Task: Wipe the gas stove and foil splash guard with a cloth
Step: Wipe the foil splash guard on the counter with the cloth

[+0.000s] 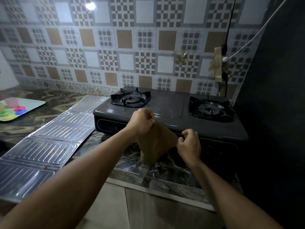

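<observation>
Brown cloth (155, 141) is hanging in the air between both hands, in front of the gas stove (170, 116) and above the front edge of the table (49, 96). The left hand (142, 122) is pinching one upper corner with its fingers (151, 117) curled tight into a fist-like grip, while the right hand (189, 144) is pinching the other corner, its fingers (187, 133) bent inward around the edge. Neither hand is showing any open gap; both are closed on fabric. Held spread like this, the cloth is probably being opened out or refolded to give a flat face for wiping, though that is only a judgement. It is not touching the stove.

Foil splash guard (49, 142) is lying flat on the table to the left of the stove, its far end just beside the stove's left side, likely laid down so its ribbed panels can be reached. Small brownish specks are showing on it. Wiping does not appear to be under way.
</observation>
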A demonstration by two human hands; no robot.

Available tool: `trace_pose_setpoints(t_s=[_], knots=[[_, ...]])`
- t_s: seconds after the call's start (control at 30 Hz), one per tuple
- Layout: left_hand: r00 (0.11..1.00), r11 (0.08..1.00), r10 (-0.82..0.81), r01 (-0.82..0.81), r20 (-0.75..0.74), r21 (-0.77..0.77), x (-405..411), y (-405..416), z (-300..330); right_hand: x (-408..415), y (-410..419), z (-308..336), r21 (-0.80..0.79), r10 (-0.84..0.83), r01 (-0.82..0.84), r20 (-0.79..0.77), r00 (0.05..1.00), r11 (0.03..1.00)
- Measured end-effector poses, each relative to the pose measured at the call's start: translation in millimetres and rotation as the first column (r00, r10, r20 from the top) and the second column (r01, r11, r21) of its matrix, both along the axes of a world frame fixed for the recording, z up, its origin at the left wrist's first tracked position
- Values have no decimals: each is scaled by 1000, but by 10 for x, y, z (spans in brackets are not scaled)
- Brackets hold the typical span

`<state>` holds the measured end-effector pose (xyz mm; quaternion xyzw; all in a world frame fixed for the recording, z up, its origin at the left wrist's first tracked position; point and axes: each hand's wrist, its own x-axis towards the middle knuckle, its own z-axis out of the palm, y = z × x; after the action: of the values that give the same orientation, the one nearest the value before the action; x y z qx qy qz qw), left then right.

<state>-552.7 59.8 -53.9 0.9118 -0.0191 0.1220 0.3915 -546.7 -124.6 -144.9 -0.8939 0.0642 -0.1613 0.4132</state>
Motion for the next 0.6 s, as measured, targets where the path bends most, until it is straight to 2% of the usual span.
trace_pose_setpoints(t_s=[0.03, 0.07, 0.1, 0.13, 0.17, 0.2, 0.23, 0.3, 0.4, 0.47, 0.6], knots=[[1000, 1000, -8, 8, 21, 0, -2, 21, 16, -39, 108, -31, 23, -52, 52, 8, 999, 998], [999, 1000, -18, 19, 41, -6, -8, 45, 28, -78, 247, -64, 79, -32, 39, -81, 996, 996], [998, 999, -35, 36, 54, -13, -22, 61, 36, -108, 391, -86, 203, 49, -3, -224, 973, 979], [997, 998, -60, 61, 57, -20, -51, 82, 44, -123, 541, -106, 413, 186, -27, -348, 919, 910], [994, 995, -96, 97, 51, -21, -86, 118, 48, -113, 683, -115, 640, 346, -10, -401, 848, 769], [990, 990, -139, 140, 36, -13, -124, 161, 45, -102, 793, -101, 805, 465, 30, -373, 803, 593], [985, 985, -174, 174, 12, -3, -175, 209, 42, -91, 896, -70, 905, 537, 75, -314, 783, 420], [976, 977, -211, 212, -50, 9, -291, 362, 7, -80, 1137, -21, 974, 607, 150, -223, 763, 168], [973, 979, -203, 204, -109, -8, -448, 592, -131, -50, 1480, 18, 974, 656, 213, -113, 746, -74], [985, 990, -137, 135, -108, -26, -541, 737, -219, -62, 1745, 11, 963, 661, 233, -87, 746, -136], [988, 998, 5, -16, -157, -68, -648, 1106, -441, -233, 2339, -141, 988, 567, 110, -27, 823, -112]])
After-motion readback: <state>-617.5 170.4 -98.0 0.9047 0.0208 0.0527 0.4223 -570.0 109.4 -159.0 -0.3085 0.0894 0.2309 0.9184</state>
